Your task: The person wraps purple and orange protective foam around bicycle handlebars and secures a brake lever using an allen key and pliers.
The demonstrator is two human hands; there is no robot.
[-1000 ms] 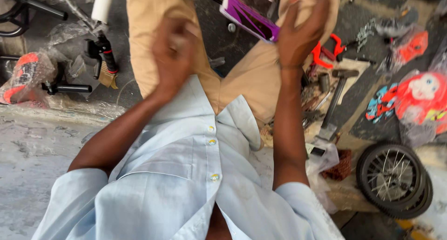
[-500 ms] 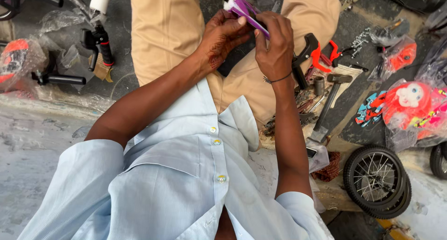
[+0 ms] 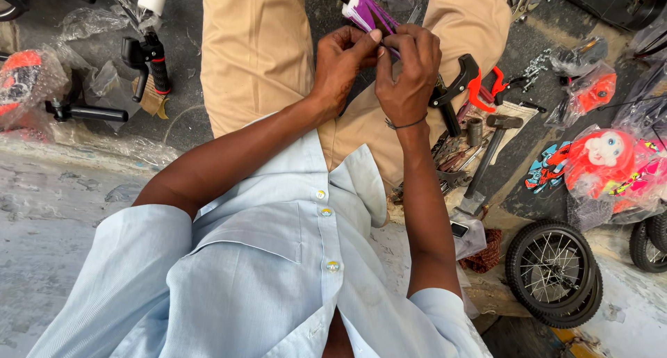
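Both my hands meet over my lap on a purple and white handlebar grip (image 3: 366, 9) that sits on the end of a dark bar. My left hand (image 3: 340, 59) pinches the grip's lower end with thumb and fingers. My right hand (image 3: 410, 66) closes around the same end from the right, and a thin band circles its wrist. The far end of the bar runs out of the top of the view. I sit in tan trousers and a light blue shirt.
A hammer (image 3: 486, 160) and a red and black clamp (image 3: 467, 83) lie on the ground to my right, beside loose tools. A small spoked wheel (image 3: 552, 271) lies lower right. Wrapped colourful toy parts (image 3: 604, 160) sit at right. Black handlebar pieces (image 3: 147, 62) and plastic wrap lie left.
My hands have come together on the purple grip; a second ago they were apart, the left one off it. The grip has tilted and moved slightly toward the middle.
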